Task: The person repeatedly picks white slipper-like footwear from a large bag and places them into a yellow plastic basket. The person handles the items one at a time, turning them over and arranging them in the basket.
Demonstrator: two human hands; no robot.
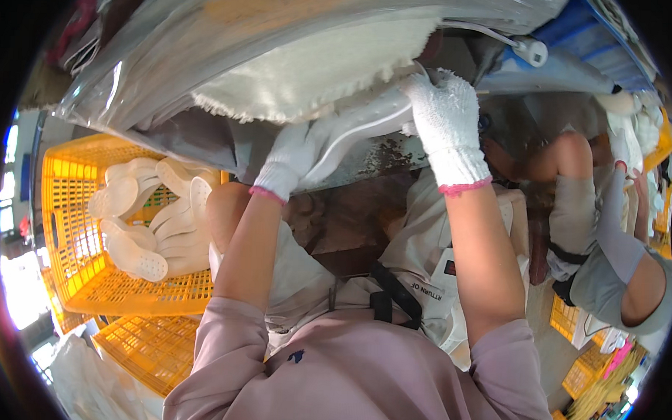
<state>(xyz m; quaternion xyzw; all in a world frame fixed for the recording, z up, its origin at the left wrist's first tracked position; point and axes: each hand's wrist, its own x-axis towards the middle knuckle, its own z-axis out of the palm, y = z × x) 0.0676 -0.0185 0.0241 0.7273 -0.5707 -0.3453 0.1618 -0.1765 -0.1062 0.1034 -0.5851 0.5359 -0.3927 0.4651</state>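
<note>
My left hand [290, 158], in a white knitted glove with a pink cuff, is closed on the near-left end of a white shoe sole [369, 122]. The far-right end of the same sole is gripped by my right hand [446, 112], gloved alike, with its fingers bent over the edge. Stretched between both hands, the sole lies tilted just below a white fluffy buffing wheel [318, 76] with a frayed edge. Sole and wheel overlap in view, and I cannot tell whether they touch. My left fingers are partly hidden behind the sole.
Clear plastic sheeting [164, 56] hangs over the machine. At my left a yellow crate [72, 252] holds several cream soles [138, 266], above another yellow crate [153, 352]. A white cable-like piece [530, 52] sits at upper right. A co-worker [616, 249] sits at my right.
</note>
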